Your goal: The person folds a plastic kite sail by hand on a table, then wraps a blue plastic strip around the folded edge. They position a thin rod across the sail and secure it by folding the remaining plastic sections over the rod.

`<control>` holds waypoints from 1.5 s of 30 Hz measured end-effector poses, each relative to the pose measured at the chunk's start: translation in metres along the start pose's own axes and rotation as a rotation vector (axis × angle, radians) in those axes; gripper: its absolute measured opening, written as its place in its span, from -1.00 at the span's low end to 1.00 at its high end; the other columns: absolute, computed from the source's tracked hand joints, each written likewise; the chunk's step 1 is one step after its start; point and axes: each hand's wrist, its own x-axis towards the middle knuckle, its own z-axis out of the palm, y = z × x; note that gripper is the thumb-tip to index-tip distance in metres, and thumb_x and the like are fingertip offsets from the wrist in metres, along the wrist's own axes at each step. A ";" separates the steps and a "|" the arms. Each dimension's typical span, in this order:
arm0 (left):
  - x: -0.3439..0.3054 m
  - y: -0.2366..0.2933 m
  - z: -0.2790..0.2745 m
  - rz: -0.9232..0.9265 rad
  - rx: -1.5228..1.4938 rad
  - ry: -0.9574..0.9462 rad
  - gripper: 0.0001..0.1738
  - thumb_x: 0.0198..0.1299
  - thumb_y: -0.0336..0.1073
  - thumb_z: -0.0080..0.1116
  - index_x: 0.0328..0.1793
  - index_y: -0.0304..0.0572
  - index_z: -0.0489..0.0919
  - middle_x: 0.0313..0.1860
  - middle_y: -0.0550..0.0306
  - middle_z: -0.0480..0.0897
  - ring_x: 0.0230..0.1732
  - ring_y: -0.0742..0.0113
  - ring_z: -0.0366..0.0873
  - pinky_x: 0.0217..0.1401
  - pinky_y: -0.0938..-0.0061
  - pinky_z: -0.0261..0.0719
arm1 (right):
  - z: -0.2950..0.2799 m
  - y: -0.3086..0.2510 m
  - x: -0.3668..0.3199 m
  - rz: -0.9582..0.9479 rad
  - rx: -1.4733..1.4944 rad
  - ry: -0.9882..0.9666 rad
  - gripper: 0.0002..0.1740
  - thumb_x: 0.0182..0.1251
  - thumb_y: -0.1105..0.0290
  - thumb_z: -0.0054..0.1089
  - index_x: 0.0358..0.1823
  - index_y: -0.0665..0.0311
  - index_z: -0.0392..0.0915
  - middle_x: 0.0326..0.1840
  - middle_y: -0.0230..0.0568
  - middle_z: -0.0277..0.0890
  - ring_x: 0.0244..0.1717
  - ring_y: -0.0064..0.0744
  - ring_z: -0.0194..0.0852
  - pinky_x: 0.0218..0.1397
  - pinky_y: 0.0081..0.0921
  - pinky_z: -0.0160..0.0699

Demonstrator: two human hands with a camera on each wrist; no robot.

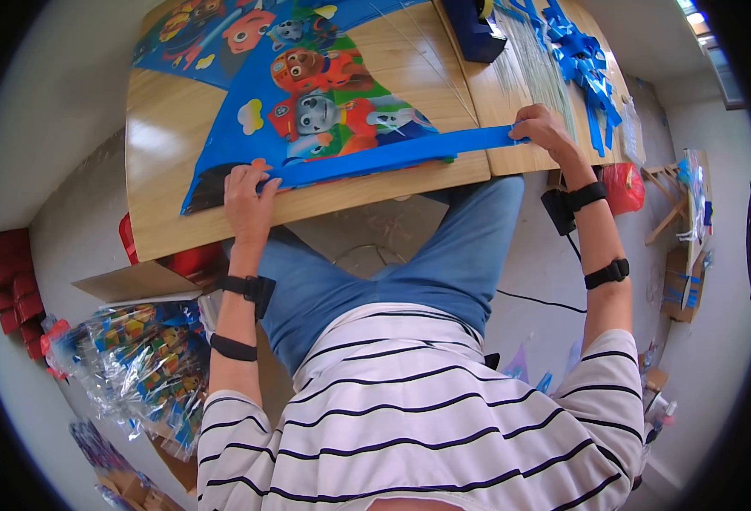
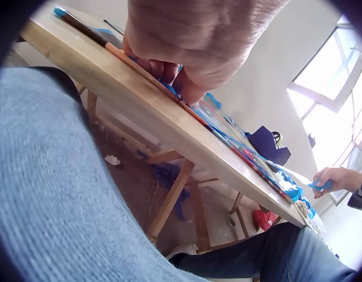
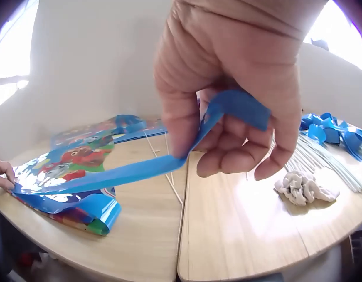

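A long blue strip (image 1: 375, 160) stretches between the two hands along the table's front edge. Its left end is pinched by the left hand (image 1: 249, 200), low on the printed sheet (image 1: 324, 94) with cartoon figures; the left wrist view shows that hand (image 2: 198, 47) with bent fingertips down at the sheet's edge. The right hand (image 1: 546, 132) pinches the other end, raised above the table. In the right wrist view the strip (image 3: 128, 173) runs to the right hand (image 3: 228, 88), its end folded over between thumb and fingers. The sheet's near edge curls up below the strip.
Thin pale sticks (image 1: 529, 64) and a heap of blue ribbons (image 1: 581, 60) lie at the right of the table. A dark blue dispenser (image 1: 475, 30) stands at the back. In the right wrist view a crumpled whitish lump (image 3: 304, 188) sits beside the sticks.
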 end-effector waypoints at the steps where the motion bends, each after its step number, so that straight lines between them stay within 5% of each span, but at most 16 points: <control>1: 0.000 0.001 -0.001 -0.002 0.001 -0.003 -0.70 0.10 -0.36 0.54 -0.01 -0.08 0.79 -0.16 0.18 0.64 0.00 0.07 0.59 0.08 0.18 0.56 | 0.000 -0.003 0.002 -0.026 -0.051 0.005 -0.71 -0.01 0.25 0.40 -0.46 0.39 0.67 -0.50 -0.21 0.49 -0.38 -0.34 0.46 -0.32 -0.30 0.34; 4: 0.000 0.000 0.000 0.000 -0.007 0.004 -0.71 0.09 -0.36 0.55 -0.03 -0.08 0.78 -0.17 0.17 0.64 -0.01 0.04 0.58 0.07 0.16 0.56 | 0.002 -0.032 -0.004 -0.102 -0.141 0.069 -0.67 -0.04 0.26 0.39 -0.45 0.47 0.66 -0.51 0.00 0.53 -0.42 -0.16 0.53 -0.32 -0.17 0.43; 10: -0.001 -0.003 0.003 0.000 -0.016 0.028 -0.73 0.05 -0.34 0.57 -0.12 -0.12 0.75 -0.16 0.15 0.64 -0.01 -0.01 0.58 0.07 0.13 0.56 | 0.019 -0.095 -0.007 -0.254 -0.347 0.046 -0.64 -0.02 0.25 0.36 -0.36 0.48 0.72 -0.34 0.34 0.65 -0.18 0.25 0.74 -0.08 -0.02 0.66; 13: -0.001 -0.004 0.005 0.010 -0.026 0.052 -0.74 0.03 -0.34 0.58 -0.18 -0.13 0.73 -0.15 0.13 0.64 -0.01 -0.02 0.58 0.07 0.12 0.56 | 0.047 -0.130 -0.004 -0.265 -0.377 0.010 -0.69 0.00 0.30 0.33 -0.37 0.47 0.74 -0.42 0.31 0.67 -0.23 0.15 0.82 -0.09 -0.09 0.73; 19: -0.002 -0.008 0.007 0.025 -0.022 0.093 -0.74 -0.01 -0.33 0.59 -0.24 -0.11 0.69 -0.14 0.15 0.66 -0.01 -0.02 0.59 0.12 0.13 0.55 | 0.138 -0.193 -0.002 -0.074 0.048 -0.293 -0.73 0.16 0.42 0.29 -0.55 0.53 0.62 -0.62 0.07 0.65 -0.62 -0.22 0.76 -0.49 -0.32 0.75; 25: -0.002 -0.004 0.004 0.025 -0.014 0.104 -0.72 0.04 -0.34 0.57 -0.11 -0.12 0.76 -0.20 0.15 0.62 -0.04 0.01 0.58 0.03 0.15 0.56 | 0.228 -0.197 0.018 0.119 0.253 -0.401 -0.79 0.16 0.55 0.40 -0.53 0.42 0.52 -0.58 -0.16 0.58 -0.59 -0.35 0.76 -0.58 -0.38 0.72; 28: -0.003 -0.005 0.005 0.018 -0.011 0.110 -0.73 0.04 -0.33 0.57 -0.14 -0.13 0.74 -0.19 0.15 0.62 -0.04 -0.01 0.57 0.04 0.14 0.56 | 0.242 -0.201 0.017 0.136 0.213 -0.420 -0.81 0.19 0.54 0.41 -0.48 0.44 0.56 -0.57 -0.11 0.60 -0.59 -0.33 0.77 -0.58 -0.38 0.73; 31: -0.002 -0.003 0.004 0.015 -0.016 0.113 -0.74 0.01 -0.33 0.58 -0.19 -0.11 0.72 -0.17 0.16 0.62 -0.02 -0.01 0.58 0.06 0.14 0.56 | 0.240 -0.209 0.006 0.129 0.238 -0.405 -0.74 0.21 0.43 0.38 -0.49 0.52 0.60 -0.57 0.03 0.73 -0.61 -0.26 0.80 -0.53 -0.40 0.77; 37: -0.002 -0.002 0.003 0.017 -0.026 0.114 -0.75 0.04 -0.32 0.58 -0.23 -0.15 0.70 -0.18 0.14 0.61 -0.02 -0.03 0.56 0.07 0.12 0.55 | 0.247 -0.210 0.001 0.037 0.186 -0.483 -0.57 0.37 0.11 0.45 -0.28 0.43 0.69 -0.45 -0.03 0.76 -0.53 -0.27 0.83 -0.52 -0.40 0.75; 40: -0.001 -0.002 0.002 0.029 -0.017 0.115 -0.76 0.04 -0.32 0.57 -0.22 -0.14 0.70 -0.18 0.13 0.61 -0.02 -0.03 0.56 0.07 0.12 0.54 | 0.247 -0.213 -0.011 0.038 0.280 -0.443 -0.37 0.47 -0.14 0.38 -0.19 0.45 0.70 -0.37 -0.06 0.76 -0.59 -0.38 0.72 -0.55 -0.53 0.56; 45: -0.001 -0.001 0.004 0.028 0.004 0.127 -0.74 0.03 -0.35 0.56 -0.20 -0.14 0.68 -0.16 0.13 0.61 -0.01 -0.04 0.56 0.08 0.11 0.54 | 0.247 -0.212 -0.010 0.099 0.264 -0.462 -0.37 0.51 -0.19 0.28 -0.16 0.38 0.74 -0.40 -0.07 0.75 -0.51 -0.35 0.77 -0.41 -0.42 0.70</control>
